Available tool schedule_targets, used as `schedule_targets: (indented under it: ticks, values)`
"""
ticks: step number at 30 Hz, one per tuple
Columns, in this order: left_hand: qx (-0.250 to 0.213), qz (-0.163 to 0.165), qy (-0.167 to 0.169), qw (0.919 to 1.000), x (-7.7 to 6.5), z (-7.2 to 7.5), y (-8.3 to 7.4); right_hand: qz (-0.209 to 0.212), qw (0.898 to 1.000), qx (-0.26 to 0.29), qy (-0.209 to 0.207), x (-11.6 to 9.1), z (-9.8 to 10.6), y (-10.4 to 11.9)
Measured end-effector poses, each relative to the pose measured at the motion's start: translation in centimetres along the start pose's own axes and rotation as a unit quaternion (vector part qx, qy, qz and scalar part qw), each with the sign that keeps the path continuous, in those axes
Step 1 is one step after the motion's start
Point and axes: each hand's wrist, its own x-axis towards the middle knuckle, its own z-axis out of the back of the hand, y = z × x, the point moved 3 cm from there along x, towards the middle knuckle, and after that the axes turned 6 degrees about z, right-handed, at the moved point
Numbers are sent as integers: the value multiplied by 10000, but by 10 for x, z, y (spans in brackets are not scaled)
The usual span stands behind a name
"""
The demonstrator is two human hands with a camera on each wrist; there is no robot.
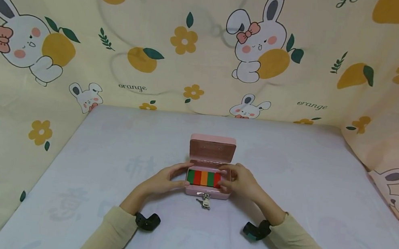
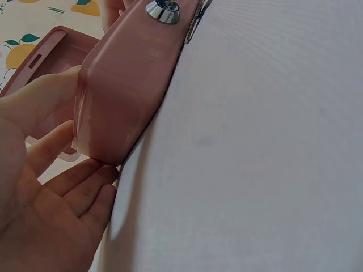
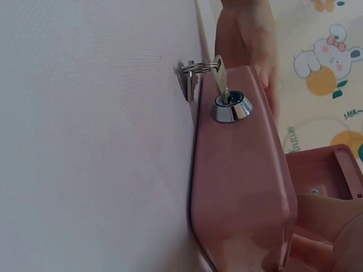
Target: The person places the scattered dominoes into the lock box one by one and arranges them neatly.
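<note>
A small pink metal cash box (image 1: 207, 193) stands on the table with its lid (image 1: 212, 152) raised. Inside lies a row of striped blocks (image 1: 204, 178) in green, red and orange. My left hand (image 1: 166, 180) holds the box's left end, thumb near the front corner and index finger near the back. In the left wrist view its other fingers touch the end wall low down. My right hand (image 1: 242, 182) reaches over the right end, its fingertips inside at the row's red end. Whether they pinch a block is hidden. A key (image 3: 220, 79) sits in the front lock (image 3: 231, 107).
A second key (image 3: 190, 82) hangs from the ring in front of the box. The white tabletop (image 1: 111, 131) spreads around the box. Behind and beside it hangs a cloth (image 1: 198, 67) printed with rabbits and oranges.
</note>
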Motion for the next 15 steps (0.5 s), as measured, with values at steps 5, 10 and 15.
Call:
schedule_targets:
  ticks: [5,10,15]
  values:
    - [-21,18,-16,10000,0,0,0,308,9994,140,-104,-3,7,1]
    - [12,22,-25,10000,1,-1,1,485,9982,318,-159,-6,15,-2]
    - [68,-28,-40,10000,1,0,2,763,9955,531,-196,-9,22,-7]
